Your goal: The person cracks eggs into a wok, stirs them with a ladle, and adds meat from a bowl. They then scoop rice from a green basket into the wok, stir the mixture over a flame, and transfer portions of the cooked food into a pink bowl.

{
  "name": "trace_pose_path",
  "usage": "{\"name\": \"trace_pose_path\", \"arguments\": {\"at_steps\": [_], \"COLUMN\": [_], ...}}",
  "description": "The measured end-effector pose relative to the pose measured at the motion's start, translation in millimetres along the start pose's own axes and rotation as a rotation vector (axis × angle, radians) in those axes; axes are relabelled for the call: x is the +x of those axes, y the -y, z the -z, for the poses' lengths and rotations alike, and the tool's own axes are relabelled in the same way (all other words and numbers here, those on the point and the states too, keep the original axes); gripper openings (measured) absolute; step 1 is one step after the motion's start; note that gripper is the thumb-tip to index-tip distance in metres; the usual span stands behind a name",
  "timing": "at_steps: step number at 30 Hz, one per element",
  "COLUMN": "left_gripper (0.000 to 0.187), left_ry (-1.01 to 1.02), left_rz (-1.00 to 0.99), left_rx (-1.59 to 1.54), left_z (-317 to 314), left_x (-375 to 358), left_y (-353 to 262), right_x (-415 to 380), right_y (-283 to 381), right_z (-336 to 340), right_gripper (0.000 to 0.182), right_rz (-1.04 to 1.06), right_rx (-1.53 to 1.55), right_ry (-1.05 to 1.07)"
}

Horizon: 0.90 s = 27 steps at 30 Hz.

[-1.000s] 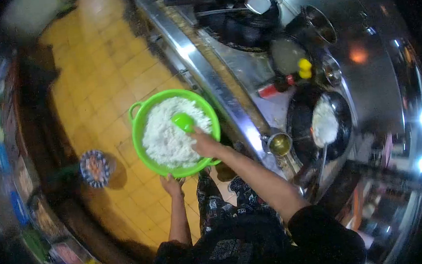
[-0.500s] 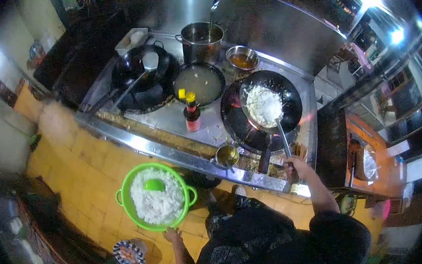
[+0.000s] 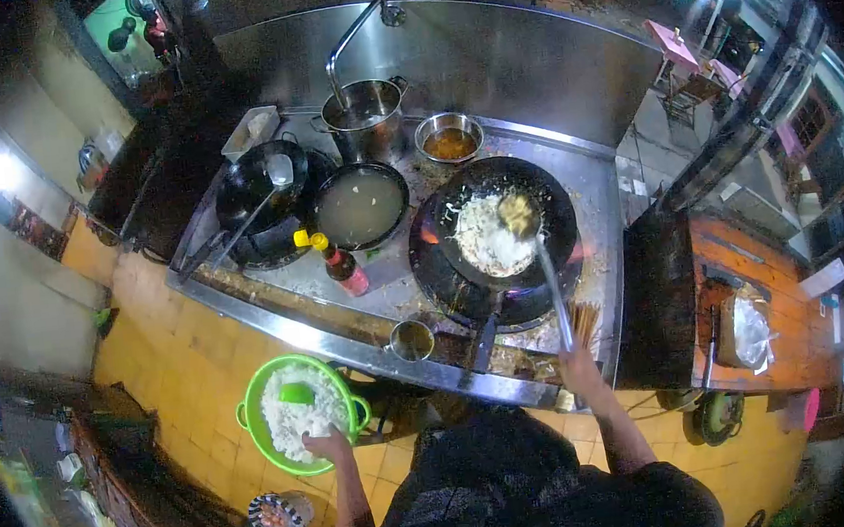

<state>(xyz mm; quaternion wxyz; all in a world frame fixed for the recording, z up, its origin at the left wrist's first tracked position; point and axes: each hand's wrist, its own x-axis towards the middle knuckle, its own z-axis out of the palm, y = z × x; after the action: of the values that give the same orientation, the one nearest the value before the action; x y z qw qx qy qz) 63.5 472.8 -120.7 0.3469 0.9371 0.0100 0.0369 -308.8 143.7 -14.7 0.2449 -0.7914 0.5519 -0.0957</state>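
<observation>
Stirring rice in a wok while holding a basin of rice

The right hand [image 3: 579,368] is closed around the end of a long ladle [image 3: 543,265], whose bowl rests in the rice at about 1 o'clock inside the black wok [image 3: 500,232] over a lit burner. The left hand [image 3: 325,445] grips the rim of the green basin [image 3: 256,431] at its 5 o'clock edge; the basin, down by the floor tiles, holds white rice and a green scoop [image 3: 296,394]. At 10 o'clock from the wok sit a pan of pale broth [image 3: 361,206], a sauce bottle [image 3: 340,263] and a steel pot [image 3: 365,118]; a small metal cup [image 3: 412,341] stands on the counter edge
</observation>
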Motion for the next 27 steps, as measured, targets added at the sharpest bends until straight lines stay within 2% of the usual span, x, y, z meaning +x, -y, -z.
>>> {"name": "trace_pose_path", "arguments": {"at_steps": [1,3,4,5,6,7,9,10,12,13,14,15,16,17,18,19,21,25,27], "left_gripper": [0.065,0.062,0.057,0.051,0.049,0.047,0.045,0.043,0.041,0.04,0.037,0.037,0.036,0.034,0.027,0.027,0.021,0.017,0.017], "left_ry": [0.021,0.067,0.12,0.149,0.164,0.182,0.209,0.24,0.295,0.355,0.354,0.363,0.432,0.492,0.547,0.547,0.68,0.706,0.751], "left_rz": [-0.047,-0.136,-0.147,-0.258,-0.248,-0.236,-0.185,-0.144,-0.08,-0.02,-0.092,-0.093,-0.178,-0.261,-0.258,-0.254,-0.233,-0.114,-0.048], "left_rx": [-0.048,-0.026,-0.058,-0.098,-0.112,-0.125,-0.179,-0.241,-0.347,-0.442,-0.526,-0.519,-0.529,-0.553,-0.628,-0.626,-0.691,-0.672,-0.706], "left_z": [-10.9,-9.3,-15.4,-18.2,-14.9,-7.1,7.3,10.3,7.6,6.2,-1.7,-0.7,0.9,-1.4,-0.1,3.3,-1.3,11.3,17.5], "left_x": [-8.1,-31.2,-35.0,-38.3,-43.9,-51.4,-65.4,-71.7,-79.0,-82.8,-83.9,-83.4,-83.5,-83.3,-81.7,-78.9,-70.7,-71.1,-77.8], "left_y": [-7.6,-54.6,-56.4,-53.6,-62.0,-72.6,-87.5,-94.7,-109.8,-115.6,-118.1,-124.3,-131.9,-140.6,-143.5,-134.5,-132.8,-146.3,-146.3], "right_x": [7.0,38.1,49.2,50.1,51.0,41.2,49.7,56.1,87.0,105.3,128.1,160.5,190.4,196.6,204.0,188.4,171.4,206.2,215.8], "right_y": [-6.7,24.6,14.1,29.1,44.1,83.8,85.1,89.5,123.2,139.4,153.6,155.9,147.8,176.7,198.3,209.2,234.8,215.4,234.7], "right_z": [-2.3,46.0,58.1,84.7,111.3,155.9,173.2,173.1,158.1,150.5,139.5,110.7,95.2,112.7,127.4,148.5,195.3,143.7,154.7], "right_gripper": [0.04,0.045,0.043,0.04,0.038,0.036,0.033,0.029,0.025,0.026,0.029,0.026,0.027,0.026,0.027,0.027,0.023,0.021,0.021], "right_rz": [0.041,-0.402,-0.225,-0.193,-0.141,-0.238,0.24,0.124,0.297,0.545,0.782,0.984,0.943,0.937,0.768,0.766,0.659,0.533,0.634], "right_rx": [0.049,0.539,0.684,0.911,1.134,1.439,1.565,1.505,0.814,0.651,0.473,1.03,1.201,1.222,1.269,1.269,1.272,1.381,1.31], "right_ry": [0.016,0.468,0.341,0.244,0.157,0.098,0.059,0.019,-0.24,-0.429,-0.612,-0.508,-0.34,-0.362,-0.465,-0.461,-0.497,-0.567,-0.419]}}
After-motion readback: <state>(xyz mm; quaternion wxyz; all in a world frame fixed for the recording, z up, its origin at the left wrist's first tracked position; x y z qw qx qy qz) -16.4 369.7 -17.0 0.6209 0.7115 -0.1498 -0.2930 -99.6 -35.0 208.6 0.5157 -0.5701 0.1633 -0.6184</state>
